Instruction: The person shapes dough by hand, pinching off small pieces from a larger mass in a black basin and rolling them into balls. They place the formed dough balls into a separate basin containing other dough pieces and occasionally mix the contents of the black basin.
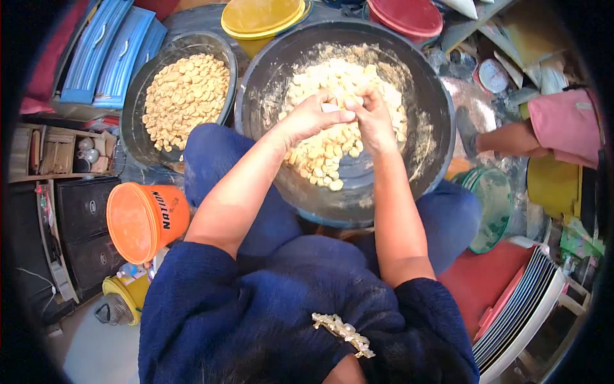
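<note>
My left hand (312, 118) and my right hand (376, 121) meet above a large black basin (441, 121), fingertips close together. Both are closed in a pinch around a small pale dough piece (339, 101), partly covered by the fingers and washed out by bright light. Below them lies a heap of pale, flattened dough pieces (320, 153), some dusted with what looks like flour. Flour-like residue coats the basin's inner wall.
Left of it stands a second black basin (131, 121) with browner rounded pieces (185, 89). Around are an orange bucket (133, 221), yellow bucket (262, 16), red bucket (409, 16) and green bucket (491, 211). Another person's leg (511, 139) is at right.
</note>
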`<move>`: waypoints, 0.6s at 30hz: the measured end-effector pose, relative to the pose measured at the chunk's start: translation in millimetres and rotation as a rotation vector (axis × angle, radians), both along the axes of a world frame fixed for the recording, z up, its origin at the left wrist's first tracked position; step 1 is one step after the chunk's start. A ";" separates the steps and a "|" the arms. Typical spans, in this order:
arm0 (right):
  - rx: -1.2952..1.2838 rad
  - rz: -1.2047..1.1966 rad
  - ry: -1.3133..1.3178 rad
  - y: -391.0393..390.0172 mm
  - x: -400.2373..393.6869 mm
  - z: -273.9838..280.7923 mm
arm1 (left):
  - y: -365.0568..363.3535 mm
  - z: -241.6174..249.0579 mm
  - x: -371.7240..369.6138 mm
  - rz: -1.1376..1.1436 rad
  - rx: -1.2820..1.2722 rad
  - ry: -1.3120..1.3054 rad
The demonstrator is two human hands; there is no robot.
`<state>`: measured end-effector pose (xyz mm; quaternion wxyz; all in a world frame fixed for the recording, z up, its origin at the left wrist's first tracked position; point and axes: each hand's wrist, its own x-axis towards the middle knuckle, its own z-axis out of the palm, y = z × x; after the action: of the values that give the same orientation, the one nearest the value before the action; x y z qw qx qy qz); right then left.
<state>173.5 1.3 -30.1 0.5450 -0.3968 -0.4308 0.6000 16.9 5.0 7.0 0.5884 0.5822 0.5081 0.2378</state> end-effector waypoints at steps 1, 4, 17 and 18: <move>-0.026 0.041 -0.013 -5.8 4.1 4.6 | -4.4 -15.2 3.2 0.016 0.175 0.050; -0.119 -0.158 0.241 -16.8 13.8 20.2 | -18.4 -28.4 -0.2 -0.091 0.062 -0.090; 0.039 0.243 -0.214 -33.1 -2.3 -3.1 | -31.4 -20.6 -25.4 0.003 -0.152 -0.496; 0.028 0.248 -0.217 -34.8 -10.4 -3.1 | -32.5 -23.3 -25.3 0.009 -0.161 -0.501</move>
<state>163.1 -33.5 -33.2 0.4225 -0.3954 -0.5411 0.6102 -8.4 -27.6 -16.3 0.7393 0.4540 0.3664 0.3361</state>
